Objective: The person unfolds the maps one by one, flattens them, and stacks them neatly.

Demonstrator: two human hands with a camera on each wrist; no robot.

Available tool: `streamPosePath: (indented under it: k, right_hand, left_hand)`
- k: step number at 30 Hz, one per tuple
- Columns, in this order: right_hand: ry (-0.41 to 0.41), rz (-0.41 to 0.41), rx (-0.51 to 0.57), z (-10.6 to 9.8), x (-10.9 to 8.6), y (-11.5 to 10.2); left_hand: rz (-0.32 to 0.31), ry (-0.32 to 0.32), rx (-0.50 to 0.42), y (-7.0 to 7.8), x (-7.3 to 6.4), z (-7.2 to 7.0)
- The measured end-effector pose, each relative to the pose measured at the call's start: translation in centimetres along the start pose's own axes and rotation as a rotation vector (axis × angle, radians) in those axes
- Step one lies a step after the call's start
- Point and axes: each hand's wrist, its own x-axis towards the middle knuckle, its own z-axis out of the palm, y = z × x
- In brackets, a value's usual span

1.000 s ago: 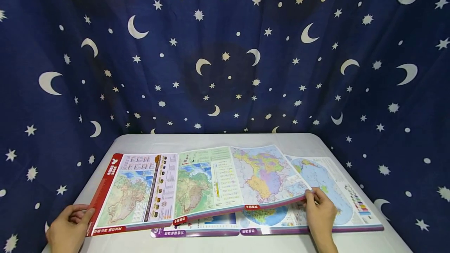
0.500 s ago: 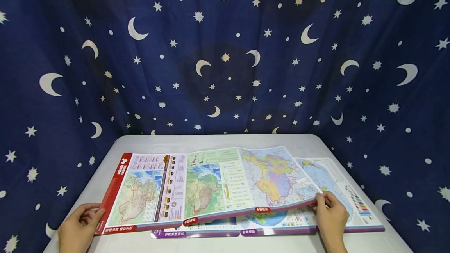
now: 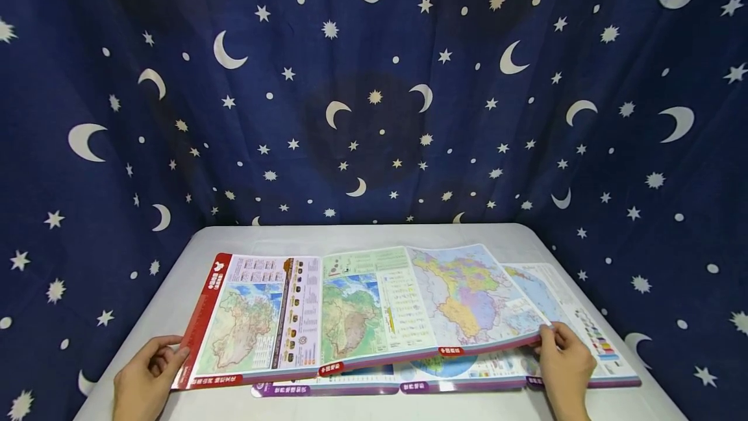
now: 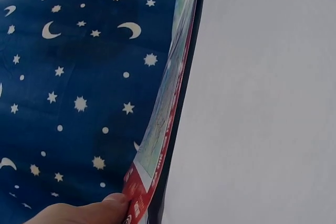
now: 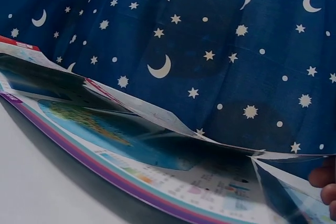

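A long fold-out map (image 3: 353, 320) with a red left strip and red tabs spans the space between both hands. My left hand (image 3: 146, 375) pinches its lower left corner, thumb on top of the red strip. At the other end, my right hand (image 3: 565, 366) grips the lower right corner between thumb and fingers. Beneath lies a second fold-out map (image 3: 602, 343), edged in purple, mostly covered by the first. The right wrist view shows a gap between the raised red-edged map (image 5: 157, 113) and the purple-edged one (image 5: 173, 192). Only a thumb and part of the left hand (image 4: 86, 214) show in the left wrist view.
A white-covered table (image 3: 362, 234) with rounded far corners bears both maps. Dark blue curtains (image 3: 374, 38) printed with moons and stars enclose it at the back and on both sides.
Both hands have moved to the right, carrying the red-edged map with them. It now covers more of the purple-edged map's right part, which has stayed nearly in place.
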Motion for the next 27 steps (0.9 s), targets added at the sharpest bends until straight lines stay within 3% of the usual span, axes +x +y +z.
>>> streamPosePath:
  k: [14, 20, 27]
  right_hand:
    - [0.011, 0.023, -0.023, -1.5, 1.3, 1.9]
    - [0.038, -0.007, -0.037, -2.3, 1.6, 2.1]
    - [0.049, 0.027, -0.042, -2.8, 1.7, 2.6]
  left_hand:
    - [0.007, -0.046, -0.027, 1.8, -1.0, 1.8]
    - [-0.026, -0.075, -0.008, 2.6, -1.4, 2.4]
    - [0.015, -0.078, -0.024, 3.4, -1.7, 2.5]
